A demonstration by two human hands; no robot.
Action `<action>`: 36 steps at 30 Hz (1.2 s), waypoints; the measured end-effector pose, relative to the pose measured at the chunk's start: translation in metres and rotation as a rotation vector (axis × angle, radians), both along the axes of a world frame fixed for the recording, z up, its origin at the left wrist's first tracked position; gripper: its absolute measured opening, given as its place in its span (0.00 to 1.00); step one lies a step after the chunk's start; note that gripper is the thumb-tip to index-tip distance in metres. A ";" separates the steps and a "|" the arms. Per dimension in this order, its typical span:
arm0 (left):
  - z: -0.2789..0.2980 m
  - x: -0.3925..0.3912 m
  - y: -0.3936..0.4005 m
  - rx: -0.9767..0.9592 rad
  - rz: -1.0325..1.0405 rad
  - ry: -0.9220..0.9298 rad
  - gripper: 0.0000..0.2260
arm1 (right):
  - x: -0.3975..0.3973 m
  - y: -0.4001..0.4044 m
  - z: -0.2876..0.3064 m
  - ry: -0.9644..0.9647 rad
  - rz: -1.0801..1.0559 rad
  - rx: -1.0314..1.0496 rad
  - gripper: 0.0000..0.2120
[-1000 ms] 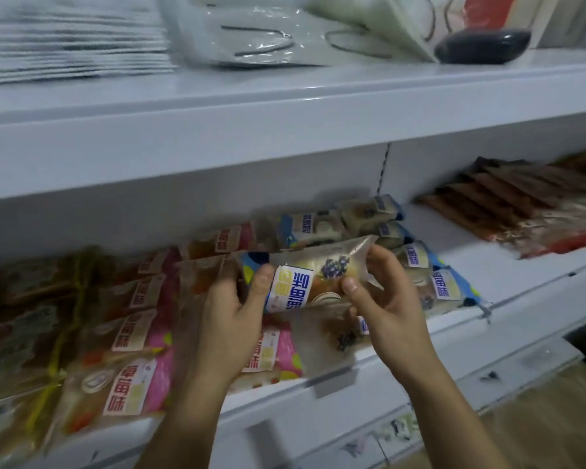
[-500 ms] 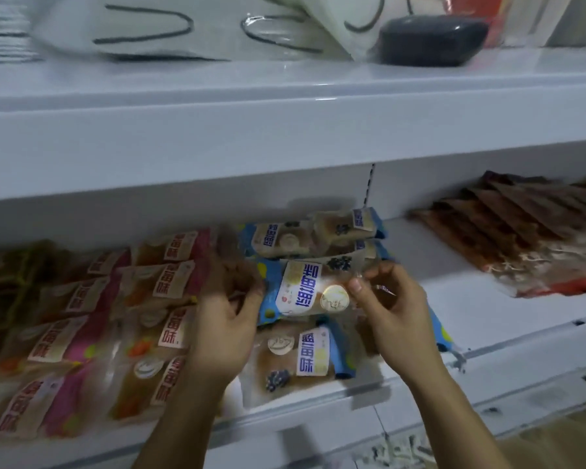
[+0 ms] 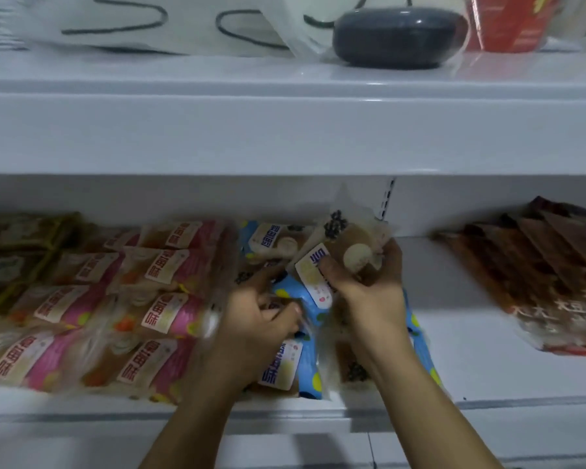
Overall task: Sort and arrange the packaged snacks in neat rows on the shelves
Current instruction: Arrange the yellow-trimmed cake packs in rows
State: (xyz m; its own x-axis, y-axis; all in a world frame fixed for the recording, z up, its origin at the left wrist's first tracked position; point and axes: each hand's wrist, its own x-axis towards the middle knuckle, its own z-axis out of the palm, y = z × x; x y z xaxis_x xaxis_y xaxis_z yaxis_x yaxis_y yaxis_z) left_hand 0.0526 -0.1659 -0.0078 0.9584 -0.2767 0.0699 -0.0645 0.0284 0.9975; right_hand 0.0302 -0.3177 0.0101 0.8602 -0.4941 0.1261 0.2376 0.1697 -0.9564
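1 blue pack [image 3: 344, 262] is held tilted above the shelf [image 3: 487, 333] in the right hand [image 3: 369, 282], its grip closed round the wrapper. Another blue pack [image 3: 305, 299] is pinched by the left hand [image 3: 254, 319], fingers curled on its edge. About 8 pink packs [image 3: 163, 313] are laid in 2 columns at the left. Brown packs [image 3: 538, 265] are fanned at the right, their number unclear.

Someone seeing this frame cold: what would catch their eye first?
Probably the two hands at centre: the right hand lifts a blue-labelled snack pack above the blue packs, while the left hand grips another pack lying on the shelf. Next, the rows of pink packs at left and a dark rounded object on the upper shelf.
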 end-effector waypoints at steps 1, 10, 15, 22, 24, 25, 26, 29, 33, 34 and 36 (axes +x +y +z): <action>0.002 -0.001 -0.001 0.082 -0.019 -0.019 0.19 | 0.001 0.001 0.000 0.049 0.029 -0.084 0.27; 0.039 0.022 0.027 0.191 0.215 -0.142 0.13 | 0.022 -0.056 0.019 0.252 0.733 -0.821 0.31; 0.028 0.039 0.029 0.319 0.304 -0.256 0.14 | 0.044 -0.062 0.027 0.233 0.569 -0.510 0.32; -0.001 0.052 0.035 0.592 0.391 -0.412 0.06 | 0.046 -0.028 -0.026 0.221 0.218 -0.440 0.17; -0.010 0.057 0.036 0.741 0.370 -0.418 0.11 | 0.049 -0.021 -0.035 0.231 0.205 -0.537 0.15; -0.013 0.058 0.036 0.806 0.348 -0.401 0.14 | 0.052 -0.021 -0.038 0.245 0.199 -0.598 0.15; -0.014 0.058 0.036 0.837 0.321 -0.390 0.20 | 0.053 -0.021 -0.038 0.248 0.203 -0.642 0.14; -0.022 0.059 0.036 0.846 0.294 -0.418 0.22 | 0.051 -0.019 -0.039 0.248 0.249 -0.743 0.15; -0.028 0.054 0.042 0.903 0.322 -0.458 0.08 | 0.044 -0.016 -0.034 0.254 0.317 -0.844 0.19; -0.027 0.050 0.042 0.900 0.316 -0.487 0.07 | 0.041 -0.015 -0.033 0.262 0.325 -0.836 0.21; -0.019 0.041 0.046 0.866 0.306 -0.536 0.05 | 0.032 -0.011 -0.032 0.197 0.253 -0.884 0.25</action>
